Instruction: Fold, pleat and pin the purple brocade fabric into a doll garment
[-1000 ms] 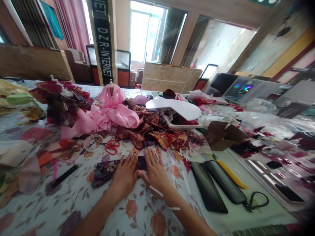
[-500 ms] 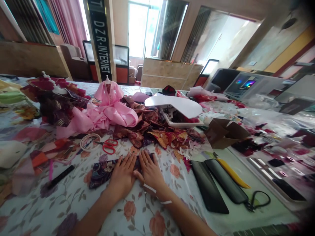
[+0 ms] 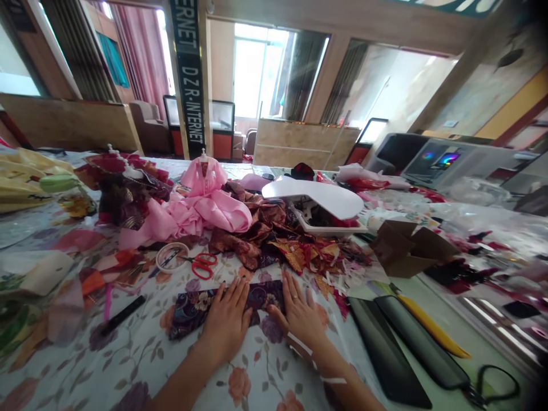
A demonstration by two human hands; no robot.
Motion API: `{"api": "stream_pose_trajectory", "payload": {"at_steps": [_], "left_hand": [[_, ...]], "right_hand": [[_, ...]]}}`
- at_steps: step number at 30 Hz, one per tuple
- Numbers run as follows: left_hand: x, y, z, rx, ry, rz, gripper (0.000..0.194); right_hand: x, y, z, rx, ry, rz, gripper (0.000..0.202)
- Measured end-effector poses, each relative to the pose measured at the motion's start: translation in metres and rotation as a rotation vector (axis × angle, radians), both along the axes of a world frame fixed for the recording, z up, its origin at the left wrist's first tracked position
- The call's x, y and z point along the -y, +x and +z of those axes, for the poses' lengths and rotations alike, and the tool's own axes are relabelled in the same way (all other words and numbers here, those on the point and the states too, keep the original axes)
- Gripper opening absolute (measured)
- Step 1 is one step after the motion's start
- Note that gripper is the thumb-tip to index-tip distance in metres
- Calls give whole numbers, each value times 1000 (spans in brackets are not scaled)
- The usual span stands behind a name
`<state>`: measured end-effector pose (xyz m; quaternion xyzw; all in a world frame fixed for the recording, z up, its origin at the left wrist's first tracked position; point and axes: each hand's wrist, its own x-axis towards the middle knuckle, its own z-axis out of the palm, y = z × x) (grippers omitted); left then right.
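A folded strip of dark purple floral fabric (image 3: 190,308) lies flat on the flowered tablecloth (image 3: 240,365). My left hand (image 3: 228,319) rests across its middle, palm down with fingers outstretched. At the fabric's right end lies my right hand (image 3: 302,319), also flat, its fingertips by the edge and its thumb spread out. White strips (image 3: 299,344) are on the right wrist and forearm. Beyond the left hand are red-handled scissors (image 3: 204,266) and a white tape roll (image 3: 172,258). A black marker-like stick (image 3: 123,315) lies to the left.
Pink satin cloth (image 3: 192,214) surrounds a small dress form (image 3: 204,174) at the back. Brown and gold fabric scraps (image 3: 295,254) are heaped before a white tray (image 3: 325,229). On the right are an open cardboard box (image 3: 398,248), black cases (image 3: 387,348) and a yellow pouch (image 3: 432,325).
My right hand has slid right along the fabric, apart from the left hand, baring the patterned stretch between them. The view has tilted up slightly and shifted left.
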<state>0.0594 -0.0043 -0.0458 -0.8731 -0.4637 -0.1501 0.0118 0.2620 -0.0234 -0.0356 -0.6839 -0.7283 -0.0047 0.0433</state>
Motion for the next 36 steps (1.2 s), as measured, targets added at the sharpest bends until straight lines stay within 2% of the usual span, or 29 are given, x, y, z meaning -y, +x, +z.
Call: {"api": "stream_pose_trajectory", "payload": {"at_steps": [2, 5, 8, 11, 18, 21, 25, 28, 30, 32, 35, 36], "left_hand": [[-1, 0, -2, -9, 6, 7, 53], [-3, 0, -2, -58, -44, -13, 54], [-3, 0, 0, -120, -141, -57, 59], [-2, 1, 3, -119, -172, -37, 61], [1, 0, 6, -38, -110, 13, 55], [1, 0, 7, -17, -74, 14, 55], [2, 0, 12, -4, -92, 5, 56], [2, 0, 13, 9, -88, 7, 57], [2, 0, 11, 13, -78, 8, 56], [1, -1, 7, 6, -76, 12, 55], [0, -1, 3, -37, -77, -13, 55], [-1, -1, 3, -59, -82, -30, 56]], "right_hand": [[4, -6, 5, -3, 88, 41, 85], [6, -33, 11, -30, 157, 212, 83], [0, -62, 9, -89, 72, 358, 77], [-7, -71, 1, -122, 0, 356, 73], [-11, -25, -7, -32, -2, 238, 74], [-12, -5, -15, 6, 12, 142, 74], [-9, 17, -27, 43, 40, 123, 77], [-2, 25, -25, 56, 84, 90, 83], [3, 20, -17, 51, 172, 85, 84], [6, 3, -7, 35, 235, 148, 82], [5, -34, 5, 3, 155, 313, 80], [3, -45, 6, -10, 109, 325, 79]]}}
